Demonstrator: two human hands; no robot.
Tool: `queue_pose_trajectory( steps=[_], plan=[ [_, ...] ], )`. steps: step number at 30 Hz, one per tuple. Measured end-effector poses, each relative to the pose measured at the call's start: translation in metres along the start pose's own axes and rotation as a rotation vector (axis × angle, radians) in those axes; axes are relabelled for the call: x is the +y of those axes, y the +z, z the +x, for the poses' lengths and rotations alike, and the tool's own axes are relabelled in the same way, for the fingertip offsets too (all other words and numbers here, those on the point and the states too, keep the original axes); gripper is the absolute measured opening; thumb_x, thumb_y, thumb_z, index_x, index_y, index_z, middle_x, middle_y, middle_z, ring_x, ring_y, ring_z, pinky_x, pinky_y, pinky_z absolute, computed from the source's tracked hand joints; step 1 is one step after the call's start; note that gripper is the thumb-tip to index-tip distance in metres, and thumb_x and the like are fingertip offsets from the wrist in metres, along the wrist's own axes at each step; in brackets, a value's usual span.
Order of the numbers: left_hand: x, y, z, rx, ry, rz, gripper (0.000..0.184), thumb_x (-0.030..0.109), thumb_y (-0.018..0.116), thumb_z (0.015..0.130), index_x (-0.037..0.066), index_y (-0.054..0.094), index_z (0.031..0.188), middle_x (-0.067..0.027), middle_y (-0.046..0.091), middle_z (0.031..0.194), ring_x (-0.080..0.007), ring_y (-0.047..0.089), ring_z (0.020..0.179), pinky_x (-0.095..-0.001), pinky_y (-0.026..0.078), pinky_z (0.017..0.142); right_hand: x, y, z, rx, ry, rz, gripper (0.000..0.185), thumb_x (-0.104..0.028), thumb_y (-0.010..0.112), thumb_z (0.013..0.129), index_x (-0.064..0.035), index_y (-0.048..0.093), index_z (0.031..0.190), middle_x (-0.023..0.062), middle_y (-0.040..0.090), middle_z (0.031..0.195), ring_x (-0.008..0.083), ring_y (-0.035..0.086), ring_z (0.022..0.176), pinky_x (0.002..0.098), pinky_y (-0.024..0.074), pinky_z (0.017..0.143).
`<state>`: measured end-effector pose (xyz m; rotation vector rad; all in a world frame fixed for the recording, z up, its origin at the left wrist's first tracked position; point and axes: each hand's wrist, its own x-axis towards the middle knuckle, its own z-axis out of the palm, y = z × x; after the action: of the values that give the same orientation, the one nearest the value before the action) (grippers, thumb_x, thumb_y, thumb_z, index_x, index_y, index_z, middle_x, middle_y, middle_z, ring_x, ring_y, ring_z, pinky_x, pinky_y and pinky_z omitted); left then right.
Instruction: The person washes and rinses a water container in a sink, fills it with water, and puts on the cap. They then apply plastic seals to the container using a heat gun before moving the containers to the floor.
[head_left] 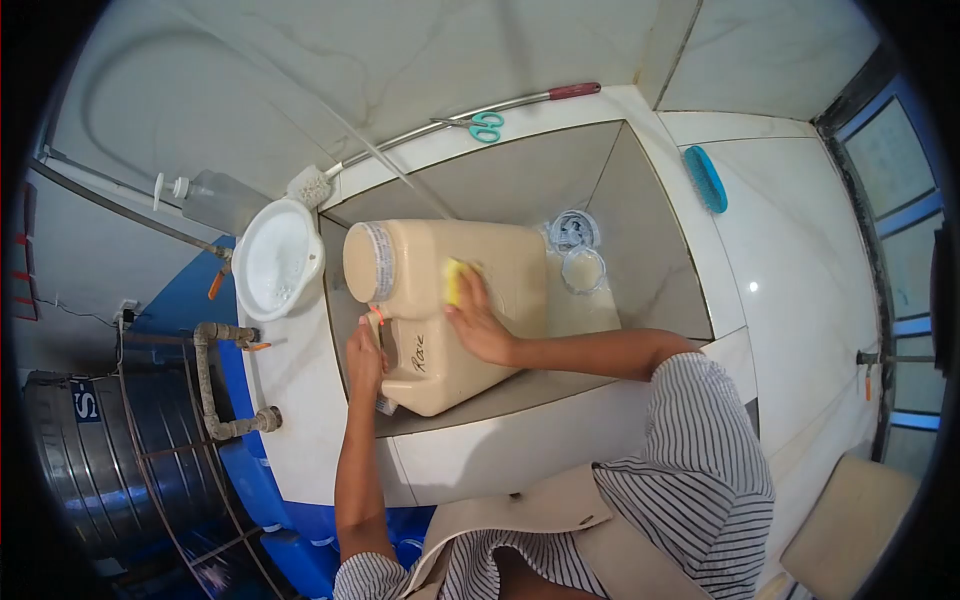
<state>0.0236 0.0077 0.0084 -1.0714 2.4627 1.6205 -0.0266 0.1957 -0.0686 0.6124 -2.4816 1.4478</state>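
A large beige plastic jug (500,240) lies on its side in the tiled basin (640,200), its wide cap facing left and handwriting on its body. My left hand (366,358) is closed round the jug's handle, close to an orange band (376,316). On the jug's upper side, my right hand (480,325) presses a yellow sponge (459,283), partly covered by the fingers. Two clear round plastic pieces (583,270) sit in the basin beyond the jug's base.
Left of the basin stands a white bowl (278,258) with suds, near a pump bottle (215,198). Teal-handled scissors (487,127) and a long-handled brush (520,101) rest along the back ledge. A blue brush (706,180) lies on the right counter. Pipes (208,385) stick up at left.
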Motion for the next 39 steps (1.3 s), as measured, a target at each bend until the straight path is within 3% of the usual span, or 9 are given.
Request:
queue_pose_trajectory(
  steps=[4, 8, 13, 19, 23, 27, 30, 33, 39],
  plan=[
    [-0.011, 0.003, 0.003, -0.079, 0.293, 0.150, 0.050, 0.042, 0.032, 0.096, 0.001, 0.057, 0.081, -0.0016, 0.043, 0.050, -0.0107, 0.044, 0.041, -0.0260, 0.034, 0.037, -0.026, -0.072, 0.109, -0.111, -0.209, 0.227, 0.042, -0.019, 0.042, 0.093, 0.0021, 0.040, 0.129, 0.0218, 0.037, 0.135, 0.0349, 0.031, 0.128, 0.0396, 0.0231, 0.107],
    [-0.010, 0.011, -0.020, -0.081, 0.596, 0.326, 0.046, 0.037, 0.035, 0.096, 0.000, 0.053, 0.075, -0.0076, 0.047, 0.051, -0.0217, 0.049, 0.044, -0.0330, 0.038, 0.044, 0.072, -0.124, 0.117, -0.502, 0.543, 0.718, 0.039, -0.021, 0.038, 0.092, -0.0017, 0.048, 0.125, 0.0151, 0.048, 0.127, 0.0253, 0.047, 0.116, 0.0338, 0.0332, 0.100],
    [0.058, 0.028, -0.065, -0.208, 0.745, 0.559, 0.033, 0.029, 0.039, 0.093, 0.001, 0.053, 0.081, -0.0228, 0.054, 0.066, -0.0425, 0.054, 0.063, -0.0452, 0.042, 0.055, 0.049, -0.164, 0.137, -0.542, 0.190, 0.377, 0.041, -0.025, 0.037, 0.091, -0.0017, 0.052, 0.122, 0.0117, 0.055, 0.119, 0.0203, 0.052, 0.107, 0.0307, 0.0369, 0.095],
    [0.140, 0.078, -0.072, -0.445, 1.143, 0.972, 0.026, 0.032, 0.049, 0.088, 0.009, 0.056, 0.077, -0.0091, 0.061, 0.074, -0.0293, 0.061, 0.069, -0.0417, 0.048, 0.061, 0.145, -0.200, 0.110, -1.004, 0.734, 0.274, 0.042, -0.033, 0.043, 0.090, -0.0051, 0.056, 0.119, 0.0102, 0.057, 0.118, 0.0175, 0.055, 0.103, 0.0328, 0.0407, 0.092],
    [0.177, 0.124, -0.045, -0.173, 1.576, 0.794, 0.026, 0.028, 0.053, 0.085, 0.003, 0.057, 0.091, -0.0089, 0.061, 0.082, -0.0275, 0.058, 0.085, -0.0406, 0.046, 0.077, 0.140, -0.215, 0.042, -0.821, 0.894, 0.584, 0.052, -0.041, 0.040, 0.093, -0.0051, 0.045, 0.129, 0.0110, 0.050, 0.127, 0.0172, 0.050, 0.113, 0.0316, 0.0379, 0.097],
    [0.180, 0.167, -0.039, 0.446, 1.484, 0.720, 0.044, 0.024, 0.054, 0.085, -0.004, 0.045, 0.116, -0.0175, 0.061, 0.085, -0.0263, 0.061, 0.077, -0.0397, 0.048, 0.069, 0.084, -0.206, 0.064, -0.133, 0.648, 0.869, 0.059, -0.046, 0.033, 0.095, -0.0031, 0.032, 0.136, 0.0109, 0.036, 0.139, 0.0210, 0.034, 0.127, 0.0337, 0.0276, 0.105],
    [0.188, 0.154, -0.033, -0.492, 0.534, 0.339, 0.054, 0.018, 0.054, 0.079, -0.017, 0.031, 0.114, -0.0352, 0.056, 0.095, -0.0392, 0.061, 0.084, -0.0449, 0.047, 0.073, 0.046, -0.179, 0.096, 0.134, 0.373, 0.371, 0.055, -0.040, 0.034, 0.093, -0.0025, 0.034, 0.133, 0.0122, 0.038, 0.134, 0.0251, 0.033, 0.125, 0.0354, 0.0255, 0.105],
    [0.199, 0.133, -0.055, -0.607, 0.455, 0.240, 0.050, 0.016, 0.054, 0.078, -0.013, 0.033, 0.114, -0.0330, 0.058, 0.088, -0.0422, 0.060, 0.080, -0.0449, 0.047, 0.070, -0.007, -0.171, 0.119, 0.323, -0.193, -0.352, 0.037, -0.018, 0.043, 0.087, -0.0007, 0.046, 0.120, 0.0189, 0.047, 0.117, 0.0358, 0.041, 0.114, 0.0437, 0.0282, 0.101],
    [0.143, 0.112, -0.024, -0.363, 0.822, 0.327, 0.045, 0.019, 0.056, 0.077, 0.001, 0.041, 0.116, -0.0275, 0.060, 0.082, -0.0425, 0.060, 0.078, -0.0433, 0.046, 0.068, 0.013, -0.190, 0.116, 0.254, 0.108, -0.390, 0.027, -0.007, 0.044, 0.079, -0.0019, 0.049, 0.105, 0.0177, 0.048, 0.109, 0.0353, 0.043, 0.099, 0.0472, 0.0330, 0.087]
  ],
)
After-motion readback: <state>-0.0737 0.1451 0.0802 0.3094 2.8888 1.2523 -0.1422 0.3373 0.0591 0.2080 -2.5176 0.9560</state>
